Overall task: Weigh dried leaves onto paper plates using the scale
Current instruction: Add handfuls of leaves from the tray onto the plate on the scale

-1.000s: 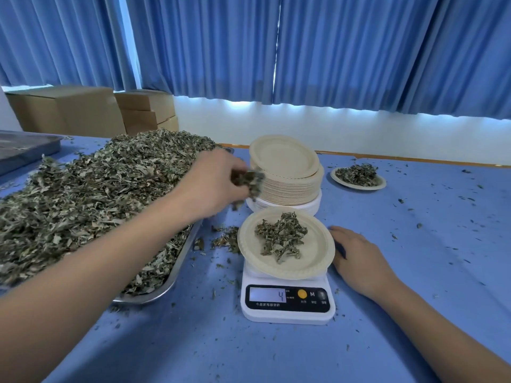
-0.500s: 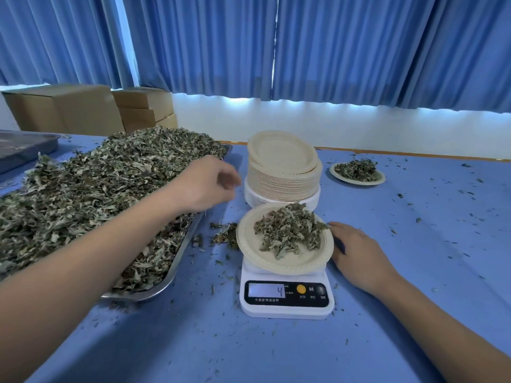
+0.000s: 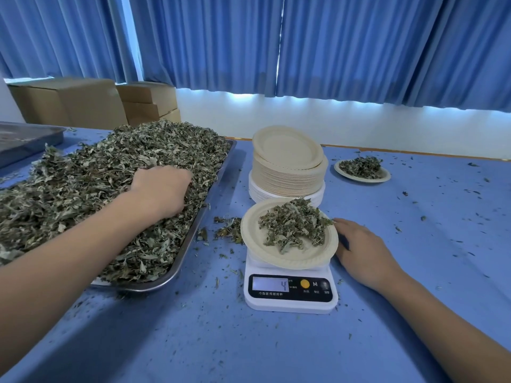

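The person's left hand (image 3: 163, 189) and left forearm (image 3: 69, 261) are uncovered right up to the picture's edge. The right hand (image 3: 362, 250) and right forearm (image 3: 448, 327) are equally bare, wrist included, with slim fingers (image 3: 344, 226).

Blue pleated curtains (image 3: 359, 51) hang across the whole top of the frame, with a thin bright slit where two meet near the middle and daylight glowing along their hem. Below them runs a white wall (image 3: 331, 125). At upper left brown cardboard boxes (image 3: 69, 103) stand beyond the counter (image 3: 442, 244), a large one beside a lower stack. A dull grey metal tray (image 3: 25, 139) pokes in at the left edge on the blue cover, and a wooden strip (image 3: 414, 153) lines the far rim
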Motion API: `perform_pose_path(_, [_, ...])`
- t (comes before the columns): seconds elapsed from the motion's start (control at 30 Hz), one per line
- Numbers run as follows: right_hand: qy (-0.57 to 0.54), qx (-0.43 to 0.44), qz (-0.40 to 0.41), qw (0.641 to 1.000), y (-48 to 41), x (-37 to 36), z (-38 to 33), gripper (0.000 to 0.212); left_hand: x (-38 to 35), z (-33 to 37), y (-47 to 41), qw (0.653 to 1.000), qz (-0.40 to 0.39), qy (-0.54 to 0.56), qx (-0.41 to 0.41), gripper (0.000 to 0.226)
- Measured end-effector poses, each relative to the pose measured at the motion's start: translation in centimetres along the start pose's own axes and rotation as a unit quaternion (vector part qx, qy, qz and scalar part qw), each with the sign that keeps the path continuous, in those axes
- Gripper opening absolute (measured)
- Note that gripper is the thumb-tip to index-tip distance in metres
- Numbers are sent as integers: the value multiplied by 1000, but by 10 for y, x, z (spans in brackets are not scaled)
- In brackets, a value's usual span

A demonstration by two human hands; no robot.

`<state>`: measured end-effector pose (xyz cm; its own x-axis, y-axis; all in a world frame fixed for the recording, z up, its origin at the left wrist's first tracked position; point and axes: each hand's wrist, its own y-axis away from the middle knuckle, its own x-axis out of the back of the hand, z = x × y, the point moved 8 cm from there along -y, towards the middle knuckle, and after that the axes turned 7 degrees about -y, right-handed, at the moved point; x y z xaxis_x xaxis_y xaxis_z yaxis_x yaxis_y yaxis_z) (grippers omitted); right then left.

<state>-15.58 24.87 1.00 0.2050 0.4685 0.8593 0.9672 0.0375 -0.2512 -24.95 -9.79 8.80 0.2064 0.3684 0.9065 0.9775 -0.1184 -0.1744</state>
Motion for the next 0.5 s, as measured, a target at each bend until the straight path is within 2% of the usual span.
perform_pose_path(0.17, [-3,1,-4,1000,0,0,-1,18,3,-3,-1,999,3,-43,16,27])
perform_pose_path(0.27, [-1,-1,-7,1000,0,0,-1,17,1,0,-2,1000,7,-16,14,16])
perform_pose_path(0.4, [-1,-2,-7,1000,0,0,0,18,4,-1,-3,999,33,2,19,27])
perform_pose_path(0.5, [-1,-1,-8,1000,0,1,0,18,2,-3,-3,999,24,22,15,27])
